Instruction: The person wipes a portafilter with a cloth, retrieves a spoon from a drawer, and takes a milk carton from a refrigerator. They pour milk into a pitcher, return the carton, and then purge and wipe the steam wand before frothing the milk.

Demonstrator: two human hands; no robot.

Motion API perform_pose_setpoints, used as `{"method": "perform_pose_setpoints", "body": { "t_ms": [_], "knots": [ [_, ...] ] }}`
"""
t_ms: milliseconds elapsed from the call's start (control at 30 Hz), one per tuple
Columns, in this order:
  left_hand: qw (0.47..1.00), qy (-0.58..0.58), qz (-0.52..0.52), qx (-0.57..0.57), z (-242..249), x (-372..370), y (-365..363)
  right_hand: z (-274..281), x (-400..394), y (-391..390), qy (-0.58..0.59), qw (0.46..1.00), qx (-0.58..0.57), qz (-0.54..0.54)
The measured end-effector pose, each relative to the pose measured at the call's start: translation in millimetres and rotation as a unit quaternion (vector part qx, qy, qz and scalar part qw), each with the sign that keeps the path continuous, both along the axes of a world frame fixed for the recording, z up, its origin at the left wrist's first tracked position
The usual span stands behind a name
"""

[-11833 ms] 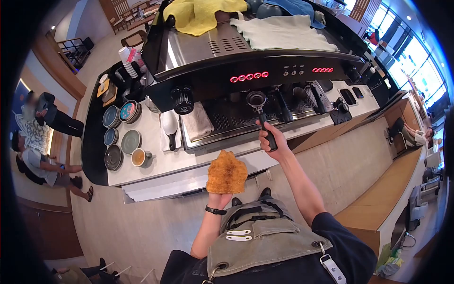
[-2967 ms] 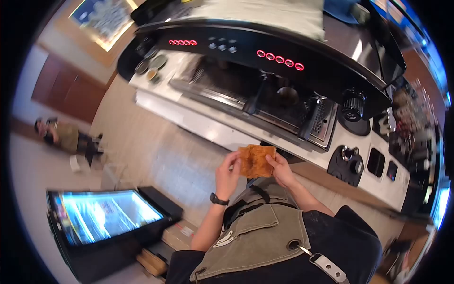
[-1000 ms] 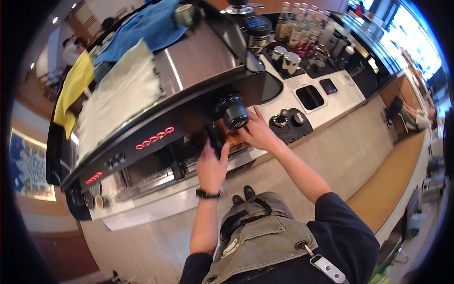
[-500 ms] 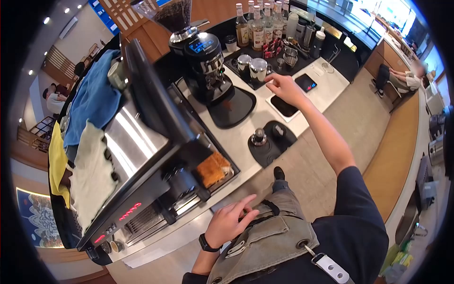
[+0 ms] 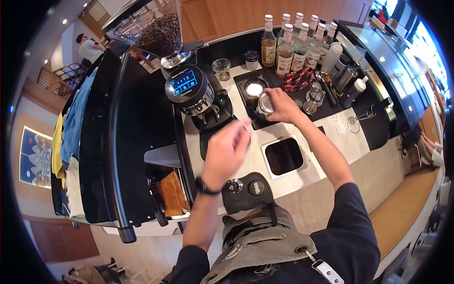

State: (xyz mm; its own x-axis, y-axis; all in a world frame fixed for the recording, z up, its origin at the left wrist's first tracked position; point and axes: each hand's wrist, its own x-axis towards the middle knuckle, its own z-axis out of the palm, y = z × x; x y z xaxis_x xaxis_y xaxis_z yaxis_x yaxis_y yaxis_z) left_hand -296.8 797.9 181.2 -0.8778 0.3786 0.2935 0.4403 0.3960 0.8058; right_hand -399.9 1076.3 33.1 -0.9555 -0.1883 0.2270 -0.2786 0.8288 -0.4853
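Note:
My right hand (image 5: pixel 283 108) has its fingers around a metal milk pitcher (image 5: pixel 266 104) on the dark mat at the back of the counter. A second metal milk pitcher (image 5: pixel 254 90) stands beside it, to the left. My left hand (image 5: pixel 228 154) is in the air in front of the coffee grinder (image 5: pixel 189 92), above the counter. Motion smears its fingers, and I see nothing in it. Below that hand, a tamper (image 5: pixel 233 186) rests on a black tamping mat (image 5: pixel 246 201) at the counter's front edge.
The espresso machine (image 5: pixel 130 142) fills the left side, with a brown cloth (image 5: pixel 173 193) on its tray. A square recessed bin (image 5: pixel 283 157) is set in the counter. Syrup bottles (image 5: pixel 284 57), red packets (image 5: pixel 299 79) and a glass cup (image 5: pixel 221 69) stand behind.
My view has swung towards the grinder and pitchers. My right hand has closed on one pitcher. My left hand has risen from near my apron to over the counter.

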Motion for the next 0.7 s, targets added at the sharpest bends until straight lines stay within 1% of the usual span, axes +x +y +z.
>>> {"method": "perform_pose_setpoints", "body": {
  "t_ms": [33, 67, 133, 167, 200, 233, 267, 300, 367, 400, 433, 500, 533, 567, 600, 633, 700],
  "knots": [
    [1.0, 0.002, 0.027, -0.004, -9.1, -25.6, 13.7, 16.3, 13.3, 6.9, 0.046, 0.998, -0.044, 0.015],
    [0.999, 0.005, 0.054, -0.007, -23.0, -52.8, 25.8, 35.9, 31.2, 13.3, 0.053, 0.994, -0.095, 0.0],
    [0.996, 0.055, 0.062, -0.018, -61.8, -107.2, 51.0, 76.4, 78.5, 26.8, 0.081, 0.981, -0.167, -0.063],
    [0.995, 0.062, 0.062, -0.051, -89.4, -136.0, 62.5, 71.6, 99.8, 39.3, 0.106, 0.962, -0.232, -0.094],
    [0.992, 0.068, 0.062, -0.084, -116.3, -159.7, 72.7, 62.2, 121.7, 48.0, 0.1, 0.916, -0.373, -0.111],
    [0.988, 0.057, 0.06, -0.133, -132.9, -175.7, 82.8, 83.0, 153.1, 48.3, 0.014, 0.823, -0.553, -0.129],
    [0.981, 0.045, 0.055, -0.181, -147.8, -188.3, 92.5, 66.0, 174.7, 65.2, 0.043, 0.794, -0.595, -0.12],
    [0.979, 0.012, 0.048, -0.199, -164.0, -201.3, 100.3, 32.8, 194.4, 82.3, 0.073, 0.742, -0.661, -0.084],
    [0.954, -0.014, 0.065, -0.292, -168.2, -206.2, 114.1, -30.0, 254.7, 108.0, 0.027, 0.576, -0.803, -0.147],
    [0.941, -0.023, 0.071, -0.331, -170.1, -207.2, 119.2, -45.0, 280.9, 113.1, 0.006, 0.559, -0.822, -0.108],
    [0.946, -0.026, 0.062, -0.316, -177.4, -212.4, 121.9, -54.3, 301.9, 115.1, -0.016, 0.541, -0.838, -0.068],
    [0.957, -0.029, 0.047, -0.286, -200.4, -228.8, 120.4, -47.5, 326.2, 96.0, -0.009, 0.532, -0.844, -0.071],
    [0.965, -0.002, 0.043, -0.259, -204.8, -231.1, 119.6, -41.4, 332.7, 87.9, -0.025, 0.532, -0.845, -0.051],
    [0.965, 0.008, 0.057, -0.256, -208.5, -232.8, 120.5, -35.2, 335.0, 79.9, -0.041, 0.532, -0.845, -0.029],
    [0.965, 0.016, 0.073, -0.253, -208.8, -226.9, 120.3, -25.5, 335.6, 70.3, -0.059, 0.532, -0.845, -0.007],
    [0.968, 0.031, 0.086, -0.233, -201.2, -218.0, 120.2, -9.1, 333.2, 59.1, -0.06, 0.53, -0.845, -0.026],
    [0.982, 0.008, 0.105, -0.157, -175.3, -195.7, 120.2, -2.9, 326.1, 53.2, -0.063, 0.559, -0.827, -0.017]
  ]
}}
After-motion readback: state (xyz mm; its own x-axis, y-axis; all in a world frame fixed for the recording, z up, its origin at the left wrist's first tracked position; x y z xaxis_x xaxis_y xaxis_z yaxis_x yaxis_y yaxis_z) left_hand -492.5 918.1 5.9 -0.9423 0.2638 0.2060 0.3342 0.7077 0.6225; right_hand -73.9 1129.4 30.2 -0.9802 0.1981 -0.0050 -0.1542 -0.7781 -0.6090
